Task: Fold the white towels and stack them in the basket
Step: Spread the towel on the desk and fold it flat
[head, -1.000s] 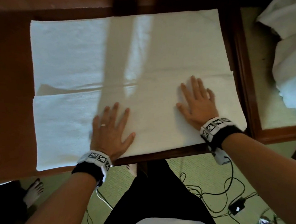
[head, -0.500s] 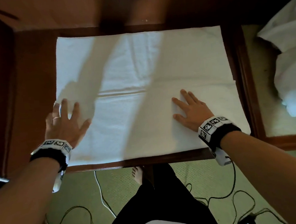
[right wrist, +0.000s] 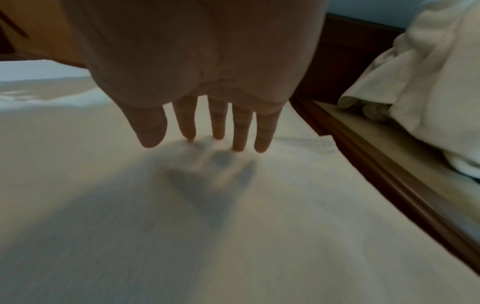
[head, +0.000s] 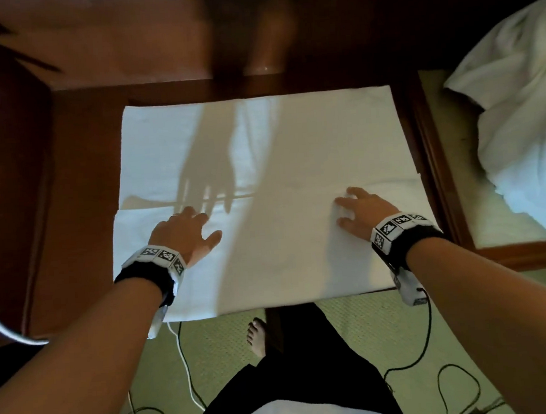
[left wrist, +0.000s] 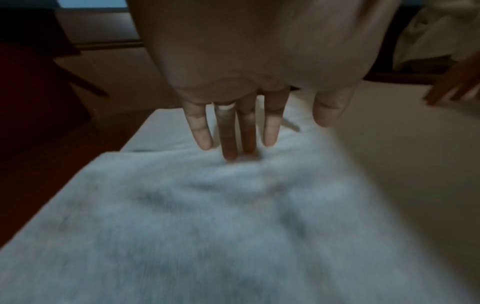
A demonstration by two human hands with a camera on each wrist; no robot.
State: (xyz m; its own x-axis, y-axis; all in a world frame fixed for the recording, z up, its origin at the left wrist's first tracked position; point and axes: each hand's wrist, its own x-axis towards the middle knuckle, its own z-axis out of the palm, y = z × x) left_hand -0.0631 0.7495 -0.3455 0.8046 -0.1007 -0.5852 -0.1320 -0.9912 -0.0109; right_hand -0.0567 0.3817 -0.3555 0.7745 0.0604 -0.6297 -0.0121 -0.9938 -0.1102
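The left hand has been brought back inward from the towel's left edge, where it lay half a second ago, and is now set on the folded flap of the towel, fingertips close to the flap's far edge. The right hand has been kept in nearly the same place on the right part of the flap. Both hands are spread flat, fingers straight and pressed lightly on the cloth; nothing is gripped, as is confirmed in the left wrist view and the right wrist view. From this it is judged that the first fold is being smoothed and that a second fold is yet to be made; no basket is seen in any view.

The towel is laid on a dark wooden table, its near edge hung slightly over the table's front. To the right of the towel, beyond a wooden rim, a heap of unfolded white cloth is piled. Below the towel's near edge, green carpet and loose cables are seen.
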